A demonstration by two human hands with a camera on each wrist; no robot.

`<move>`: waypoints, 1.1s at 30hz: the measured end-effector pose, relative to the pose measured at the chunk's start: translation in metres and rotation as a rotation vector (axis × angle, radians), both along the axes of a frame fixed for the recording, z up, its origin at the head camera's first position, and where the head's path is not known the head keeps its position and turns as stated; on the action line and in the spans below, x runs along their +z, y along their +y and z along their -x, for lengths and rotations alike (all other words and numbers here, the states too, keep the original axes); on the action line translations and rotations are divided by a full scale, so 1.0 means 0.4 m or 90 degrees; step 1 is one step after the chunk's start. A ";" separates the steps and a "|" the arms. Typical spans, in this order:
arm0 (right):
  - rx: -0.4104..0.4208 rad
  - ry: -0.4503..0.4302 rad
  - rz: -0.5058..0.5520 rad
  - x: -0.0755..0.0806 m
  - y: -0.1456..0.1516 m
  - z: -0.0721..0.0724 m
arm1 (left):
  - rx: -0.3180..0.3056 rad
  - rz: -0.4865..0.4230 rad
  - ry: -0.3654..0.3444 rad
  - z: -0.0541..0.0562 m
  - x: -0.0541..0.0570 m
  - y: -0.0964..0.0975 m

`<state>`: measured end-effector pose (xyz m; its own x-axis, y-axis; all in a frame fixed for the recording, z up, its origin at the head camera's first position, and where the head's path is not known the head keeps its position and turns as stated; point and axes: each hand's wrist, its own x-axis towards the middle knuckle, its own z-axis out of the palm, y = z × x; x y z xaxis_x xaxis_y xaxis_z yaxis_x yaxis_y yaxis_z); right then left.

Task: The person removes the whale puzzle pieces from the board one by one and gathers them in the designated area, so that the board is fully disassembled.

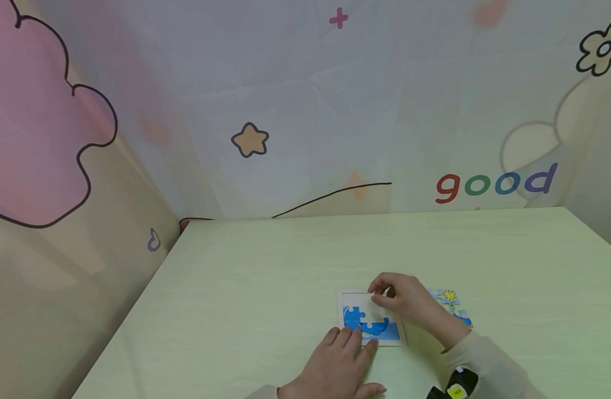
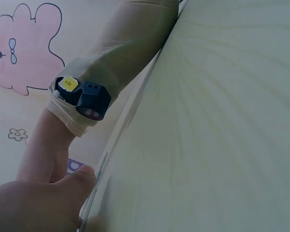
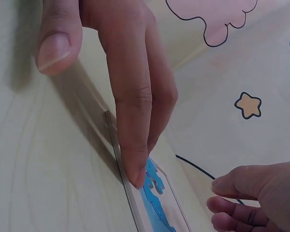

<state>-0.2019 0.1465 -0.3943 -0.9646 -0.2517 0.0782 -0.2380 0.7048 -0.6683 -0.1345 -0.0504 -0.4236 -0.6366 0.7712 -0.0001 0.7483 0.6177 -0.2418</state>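
A small jigsaw puzzle in a white-edged frame (image 1: 404, 339) lies on the table, partly filled with pieces of a blue whale picture (image 1: 354, 316). My left hand (image 1: 335, 360) lays its extended fingers on the frame's near left side, thumb spread away. From the right wrist view, a left fingertip (image 3: 134, 179) presses the frame edge (image 3: 120, 157). Over the frame's upper right hovers my right hand (image 1: 405, 302), fingers bent and thumb close to the index fingertip. I cannot tell whether a thin piece sits between those tips.
Loose puzzle pieces (image 1: 448, 295) with a sun picture lie right of the frame, partly covered by my right wrist. A wrist camera (image 1: 460, 382) is strapped to the right sleeve. A printed cloth wall (image 1: 305, 111) rises behind the table's far edge.
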 end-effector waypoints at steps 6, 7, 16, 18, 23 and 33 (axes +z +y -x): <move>0.015 -0.011 -0.008 -0.009 -0.023 0.002 | -0.007 -0.005 0.006 0.002 -0.004 -0.002; 0.021 -0.014 -0.007 -0.012 -0.027 0.002 | -0.008 -0.006 0.005 0.003 -0.004 -0.002; 0.033 -0.050 -0.011 -0.032 -0.053 -0.004 | -0.024 -0.016 0.057 0.003 -0.013 -0.003; 0.031 -0.050 -0.017 -0.037 -0.057 -0.005 | -0.026 -0.016 0.069 0.002 -0.014 -0.004; 0.019 -0.035 -0.028 -0.046 -0.062 -0.007 | -0.032 -0.021 0.084 0.000 -0.015 -0.005; 0.019 -0.019 -0.035 -0.043 -0.062 -0.012 | -0.042 -0.032 0.099 0.003 -0.021 -0.004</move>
<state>-0.1972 0.1216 -0.4117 -0.9583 -0.2838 0.0350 -0.2404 0.7336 -0.6357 -0.1358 -0.0520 -0.4320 -0.5743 0.8076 0.1341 0.7437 0.5831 -0.3269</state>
